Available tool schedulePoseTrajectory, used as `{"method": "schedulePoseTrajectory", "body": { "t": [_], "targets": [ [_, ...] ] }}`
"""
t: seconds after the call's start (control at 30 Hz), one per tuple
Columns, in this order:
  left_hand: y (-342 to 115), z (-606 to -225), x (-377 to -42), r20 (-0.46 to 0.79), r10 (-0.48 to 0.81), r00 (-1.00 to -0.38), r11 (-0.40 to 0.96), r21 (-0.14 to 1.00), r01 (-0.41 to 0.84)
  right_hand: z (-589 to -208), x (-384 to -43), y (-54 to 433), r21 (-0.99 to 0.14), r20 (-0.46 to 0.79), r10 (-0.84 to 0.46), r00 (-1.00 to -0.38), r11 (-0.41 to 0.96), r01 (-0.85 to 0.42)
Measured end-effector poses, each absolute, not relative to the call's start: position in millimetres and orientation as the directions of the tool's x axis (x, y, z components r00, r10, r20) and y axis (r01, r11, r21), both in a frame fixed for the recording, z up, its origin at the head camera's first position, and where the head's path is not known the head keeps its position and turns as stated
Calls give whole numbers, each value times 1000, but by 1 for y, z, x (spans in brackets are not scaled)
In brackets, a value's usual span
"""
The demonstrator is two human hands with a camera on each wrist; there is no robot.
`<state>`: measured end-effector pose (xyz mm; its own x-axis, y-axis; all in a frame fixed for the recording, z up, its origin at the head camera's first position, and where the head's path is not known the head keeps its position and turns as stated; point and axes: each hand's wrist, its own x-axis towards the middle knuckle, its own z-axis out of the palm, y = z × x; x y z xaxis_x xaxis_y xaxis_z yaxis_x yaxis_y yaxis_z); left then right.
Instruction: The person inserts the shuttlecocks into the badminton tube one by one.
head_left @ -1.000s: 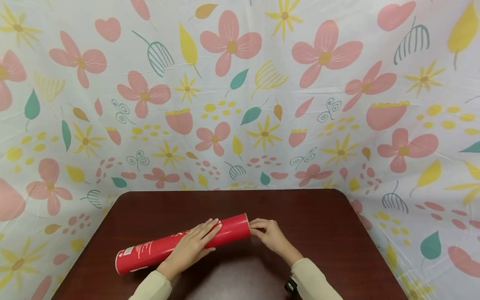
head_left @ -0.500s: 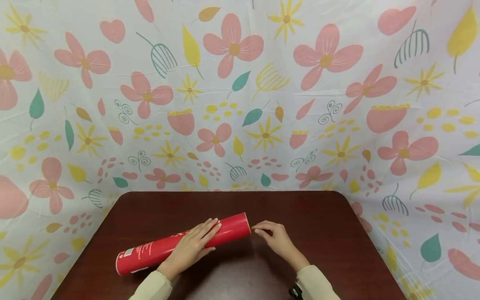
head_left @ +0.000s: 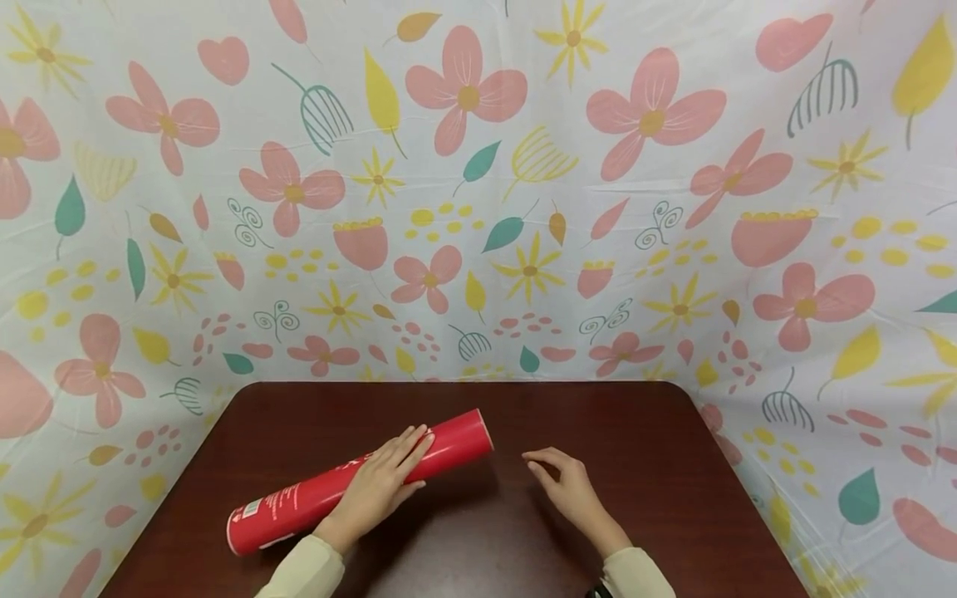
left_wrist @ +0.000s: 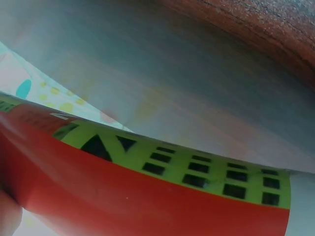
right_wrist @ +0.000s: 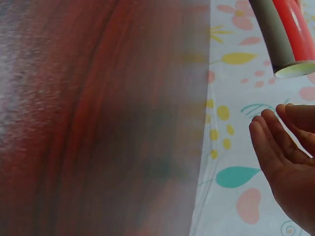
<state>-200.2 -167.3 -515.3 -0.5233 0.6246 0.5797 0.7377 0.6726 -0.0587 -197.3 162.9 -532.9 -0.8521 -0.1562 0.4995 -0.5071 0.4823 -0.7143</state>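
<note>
A long red tube (head_left: 287,505) with white print and a barcode slants over the dark table, its right end higher. My left hand (head_left: 380,483) grips it near the middle, fingers laid across the top and thumb along the lower side. The left wrist view shows the tube's red wall (left_wrist: 147,196) and a lime band with black shapes. To the right of the tube, and apart from it, my right hand (head_left: 574,492) hovers with loosely bent fingers, nothing visible in them. In the right wrist view, the pale round end of the tube (right_wrist: 298,70) lies beyond those fingertips (right_wrist: 267,114).
The dark reddish-brown table (head_left: 598,415) has rounded far corners. A white cloth (head_left: 553,332) printed with flowers and leaves hangs behind it and at both sides. A dark band (head_left: 598,590) shows at the right sleeve.
My right hand has drawn away from the tube's right end, toward the right and nearer to me. The tube's right end has risen and shifted slightly left in my left hand.
</note>
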Motion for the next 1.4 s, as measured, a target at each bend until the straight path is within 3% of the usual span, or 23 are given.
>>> {"method": "schedulePoseTrajectory", "body": {
  "t": [0.27,0.53,1.07,1.4],
  "targets": [
    [-174,-518,-210,593,572,-567,724,-40,688,-535,-192,168,-754,423,-130,-897,498,-428],
    [-178,-521,-221,626,537,-565,753,-54,656,-540,-189,170,-775,385,-101,-917,505,-381],
    [-189,-535,-243,587,467,-662,819,-4,574,-544,-187,175,-786,371,-103,-923,494,-371],
    [-195,-547,-253,493,427,-758,857,46,513,-547,-188,176,-783,383,-109,-917,489,-385]
  ]
}}
